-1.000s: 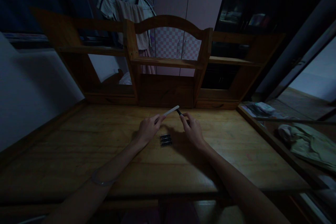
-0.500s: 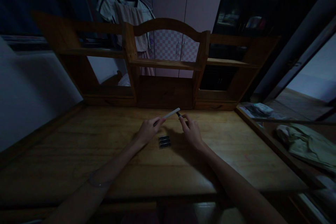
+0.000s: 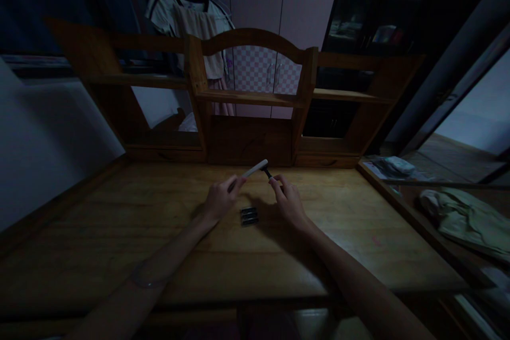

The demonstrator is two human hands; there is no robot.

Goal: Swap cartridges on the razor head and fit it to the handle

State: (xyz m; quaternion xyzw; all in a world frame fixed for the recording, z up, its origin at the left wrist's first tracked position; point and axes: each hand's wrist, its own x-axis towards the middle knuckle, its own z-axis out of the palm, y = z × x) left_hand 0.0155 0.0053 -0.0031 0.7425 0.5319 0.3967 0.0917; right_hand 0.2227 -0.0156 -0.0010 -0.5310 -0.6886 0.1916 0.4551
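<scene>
Left hand (image 3: 220,197) and pale stick (image 3: 255,168) sit slightly further left than half a second ago. Left grips stick; right hand (image 3: 290,202) pinches dark-tipped piece (image 3: 267,172) at stick's end, above desk (image 3: 159,223). Risk: weak pinch, dropped piece. Three-part black pack (image 3: 249,216) below; shelf unit (image 3: 251,138) limits forward reach.

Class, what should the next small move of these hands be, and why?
Probably a slight nudge: the right hand could ease the dark rod against the white stick's far end while the left hand holds the stick steady. Each hand grips one piece, and their ends meet or nearly meet; whether they are joined is too small to tell.
</scene>
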